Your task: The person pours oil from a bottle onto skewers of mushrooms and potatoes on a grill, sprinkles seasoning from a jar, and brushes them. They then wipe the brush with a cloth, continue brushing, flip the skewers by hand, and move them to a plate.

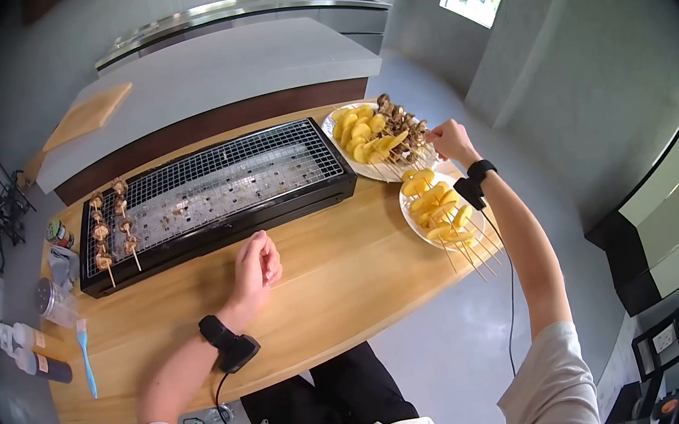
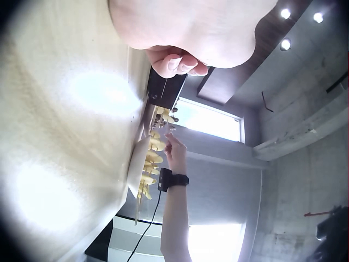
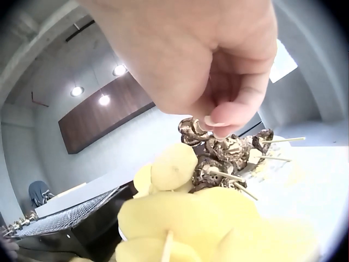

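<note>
My right hand (image 1: 451, 143) is over the mushroom skewers (image 1: 402, 124) on the far plate (image 1: 388, 174). Thumb and finger pinch together right at a mushroom skewer (image 3: 218, 144) in the right wrist view, partly hiding it. Yellow potato-slice skewers (image 1: 356, 129) share that plate. Below the right wrist, a nearer white plate (image 1: 420, 234) bears more potato skewers (image 1: 439, 204), their sticks pointing over the table edge. My left hand (image 1: 255, 269) lies at the table in front of the grill, fingers loosely curled and holding nothing.
A long black grill (image 1: 216, 244) with a wire mesh crosses the table (image 1: 324, 290); two mushroom skewers (image 1: 127, 225) lie at its left end. A blue brush (image 1: 87, 362), bottles (image 1: 40, 366) and a lidded jar (image 1: 49, 298) stand at the left. A grey counter (image 1: 228, 64) is behind.
</note>
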`<state>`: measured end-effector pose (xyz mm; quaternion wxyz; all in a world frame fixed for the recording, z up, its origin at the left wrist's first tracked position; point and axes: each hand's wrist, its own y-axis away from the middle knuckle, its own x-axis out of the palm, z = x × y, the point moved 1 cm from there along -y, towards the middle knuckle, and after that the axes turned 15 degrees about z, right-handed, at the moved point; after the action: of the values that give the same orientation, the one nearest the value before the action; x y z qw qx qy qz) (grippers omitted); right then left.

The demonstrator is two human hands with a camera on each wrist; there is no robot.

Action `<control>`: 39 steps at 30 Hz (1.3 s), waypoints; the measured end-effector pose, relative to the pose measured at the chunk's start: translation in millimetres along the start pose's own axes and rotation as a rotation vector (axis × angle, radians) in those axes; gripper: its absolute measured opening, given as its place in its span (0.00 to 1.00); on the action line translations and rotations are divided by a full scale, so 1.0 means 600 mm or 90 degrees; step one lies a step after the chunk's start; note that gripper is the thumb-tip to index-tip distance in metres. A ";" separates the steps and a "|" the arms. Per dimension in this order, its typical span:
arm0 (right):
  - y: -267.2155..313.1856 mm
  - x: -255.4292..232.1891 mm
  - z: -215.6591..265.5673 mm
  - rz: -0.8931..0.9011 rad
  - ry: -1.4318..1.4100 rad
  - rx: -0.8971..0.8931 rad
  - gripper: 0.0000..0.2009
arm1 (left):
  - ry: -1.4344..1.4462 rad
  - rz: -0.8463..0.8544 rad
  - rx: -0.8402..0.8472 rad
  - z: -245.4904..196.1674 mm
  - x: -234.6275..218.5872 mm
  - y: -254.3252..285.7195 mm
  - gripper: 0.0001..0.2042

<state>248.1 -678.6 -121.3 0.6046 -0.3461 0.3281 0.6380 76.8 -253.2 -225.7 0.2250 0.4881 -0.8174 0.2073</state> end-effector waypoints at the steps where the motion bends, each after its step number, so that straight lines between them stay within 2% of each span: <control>1: -0.002 0.004 0.002 -0.001 0.000 -0.007 0.11 | 0.001 0.000 -0.001 0.002 -0.002 -0.001 0.16; 10: -0.022 0.007 0.010 0.065 0.070 -0.012 0.12 | -0.001 0.002 -0.001 0.007 -0.003 -0.003 0.16; 13: -0.040 0.001 -0.007 0.088 0.113 0.031 0.14 | -0.020 0.031 0.012 0.013 -0.008 -0.006 0.16; 14: -0.100 0.006 -0.071 0.085 0.270 0.033 0.15 | -0.032 0.032 0.011 0.013 -0.008 -0.007 0.17; 15: -0.095 -0.008 -0.057 0.156 0.756 -0.138 0.15 | -0.026 0.018 0.005 0.012 -0.003 -0.006 0.17; 16: -0.076 -0.014 -0.027 0.098 0.735 -0.060 0.14 | -0.020 0.002 0.001 0.009 0.001 -0.006 0.17; 17: -0.050 -0.017 0.026 -0.035 0.517 0.059 0.13 | -0.021 0.017 0.006 0.012 -0.003 -0.008 0.17; 18: -0.037 -0.016 0.075 -0.074 0.501 -0.004 0.14 | -0.024 0.036 0.007 0.015 -0.009 -0.008 0.17; 20: 0.031 0.017 0.238 -0.171 0.385 -0.156 0.15 | -0.015 0.014 0.010 0.011 -0.001 -0.006 0.16; 22: 0.047 0.081 0.337 -0.047 0.174 -0.362 0.16 | -0.022 0.000 0.020 0.010 -0.001 -0.006 0.16; 24: 0.110 0.151 0.475 0.255 -0.002 -0.240 0.17 | -0.024 -0.009 0.027 0.012 0.000 -0.004 0.16; 25: 0.128 0.194 0.513 0.368 -0.077 -0.273 0.15 | -0.018 -0.002 0.030 0.012 0.000 -0.003 0.16; 26: 0.149 0.240 0.552 0.429 -0.128 -0.271 0.16 | -0.011 0.004 0.037 0.011 0.000 -0.003 0.16; 28: 0.158 0.325 0.601 0.549 -0.150 -0.365 0.18 | 0.008 -0.018 0.009 0.011 -0.007 0.002 0.12; 30: 0.163 0.391 0.639 0.580 -0.147 -0.355 0.19 | -0.023 -0.101 0.059 0.042 -0.011 -0.002 0.11; 31: 0.167 0.420 0.652 0.598 -0.161 -0.326 0.21 | -0.340 -0.021 0.174 0.048 -0.028 0.012 0.13; 32: 0.171 0.444 0.662 0.605 -0.159 -0.335 0.21 | -0.343 -0.030 0.179 0.040 -0.034 0.011 0.13; 34: 0.175 0.479 0.672 0.589 -0.139 -0.296 0.24 | 0.123 0.134 0.096 0.032 -0.036 -0.010 0.15; 35: 0.177 0.490 0.676 0.592 -0.139 -0.270 0.24 | 0.123 0.135 0.096 0.027 -0.036 -0.011 0.15; 36: 0.176 0.499 0.680 0.588 -0.142 -0.266 0.24 | 0.030 0.111 0.091 0.024 -0.033 -0.013 0.17; 38: 0.172 0.513 0.687 0.620 -0.312 -0.240 0.22 | -0.157 0.069 0.077 0.021 -0.021 -0.017 0.20; 39: 0.169 0.525 0.688 0.662 -0.395 -0.200 0.19 | -0.189 0.094 0.089 0.008 -0.017 -0.006 0.19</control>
<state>119.2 -166.9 -160.0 0.2235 -0.0245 0.1649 0.9603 83.7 -250.4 -235.1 0.0514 0.4666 -0.8589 0.2049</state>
